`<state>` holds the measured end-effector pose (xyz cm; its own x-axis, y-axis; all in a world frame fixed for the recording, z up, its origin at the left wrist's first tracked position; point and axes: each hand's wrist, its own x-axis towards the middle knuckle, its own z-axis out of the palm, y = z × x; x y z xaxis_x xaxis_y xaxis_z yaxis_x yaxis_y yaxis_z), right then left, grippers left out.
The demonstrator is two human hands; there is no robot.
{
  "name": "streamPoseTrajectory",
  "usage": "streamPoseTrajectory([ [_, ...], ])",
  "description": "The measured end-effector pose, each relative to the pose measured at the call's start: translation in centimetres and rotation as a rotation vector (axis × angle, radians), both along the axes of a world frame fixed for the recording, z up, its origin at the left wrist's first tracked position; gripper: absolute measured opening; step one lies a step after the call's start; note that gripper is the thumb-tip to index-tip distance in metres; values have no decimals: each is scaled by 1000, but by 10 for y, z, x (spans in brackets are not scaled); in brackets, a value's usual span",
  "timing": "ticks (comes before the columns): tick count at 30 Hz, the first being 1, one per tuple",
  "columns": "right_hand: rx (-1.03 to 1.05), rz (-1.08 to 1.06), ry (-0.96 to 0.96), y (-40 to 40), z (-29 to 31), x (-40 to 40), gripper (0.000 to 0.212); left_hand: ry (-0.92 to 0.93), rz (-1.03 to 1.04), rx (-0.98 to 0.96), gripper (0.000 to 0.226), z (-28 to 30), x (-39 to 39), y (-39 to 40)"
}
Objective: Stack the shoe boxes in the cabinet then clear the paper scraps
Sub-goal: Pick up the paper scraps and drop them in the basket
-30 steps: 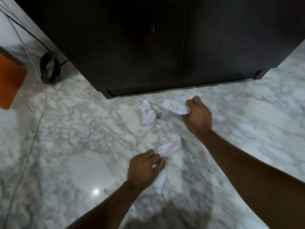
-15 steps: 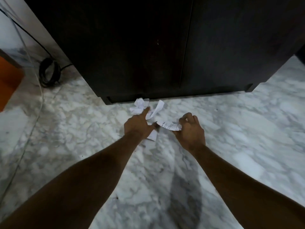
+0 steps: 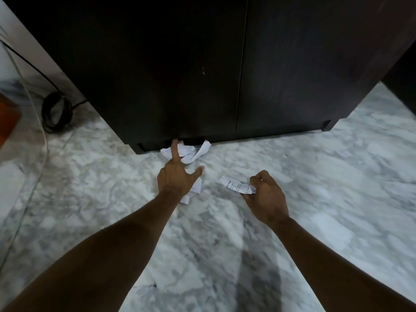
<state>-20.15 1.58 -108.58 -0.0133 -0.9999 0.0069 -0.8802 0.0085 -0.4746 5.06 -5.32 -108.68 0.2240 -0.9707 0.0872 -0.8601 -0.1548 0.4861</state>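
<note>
Two bare forearms reach down over a grey-veined marble floor (image 3: 315,176) toward the foot of a dark wood cabinet (image 3: 180,75), whose two doors are closed. The left hand (image 3: 176,179) is spread, forefinger stretched forward and thumb out to the side; the fingertip lies on a crumpled white paper scrap (image 3: 190,152) that sits right at the cabinet's base, partly against the dark toe gap. The same hand also keeps a smaller folded scrap (image 3: 195,188) under its palm and lower fingers, its white edges showing below and beside the hand, though whether it is truly gripped or only covered is hard to tell from this angle. The right hand (image 3: 265,197) has its grip pressed together, pinching one end of a narrow printed strip (image 3: 236,186) that juts out to the left, clear of the floor as far as can be judged. Rows of small dark print run across the strip, too blurred to read. At far left a coiled black cable (image 3: 57,111) lies on the floor near the cabinet's corner, a pale thin cord (image 3: 33,102) trails past it, and an orange object (image 3: 7,115) shows at the frame edge.
</note>
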Motion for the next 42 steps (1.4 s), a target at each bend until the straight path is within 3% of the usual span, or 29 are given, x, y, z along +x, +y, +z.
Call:
streamPoseTrajectory([
  [2,6,-21,-12,-2,-2,4,24,5,73,39,94,-2,2,-6],
  [5,8,-26,-2,-6,-1,11,27,-61,80,55,57,-4,9,-16],
  [8,34,-57,-15,-6,8,13,45,-27,34,-40,33,0,9,-12],
  [11,21,-136,-94,-5,29,8,64,79,-13,-68,36,10,-9,6],
  [17,-136,-331,-289,6,95,-24,79,330,-149,-95,48,67,-96,32],
  [21,-315,-472,-284,19,167,-89,64,447,-295,-178,66,129,-184,29],
  [29,-566,-817,-152,97,311,-257,39,687,-528,-209,44,279,-387,59],
  [34,-700,-1029,-114,134,343,-374,42,781,-666,-285,44,337,-507,94],
  [38,-579,-1118,-145,143,325,-428,45,760,-730,-221,47,344,-583,116],
  [40,-369,-1110,-192,148,312,-446,54,668,-800,-156,47,330,-614,121],
  [42,-76,-1040,-205,151,300,-465,61,432,-902,11,47,310,-636,121],
])
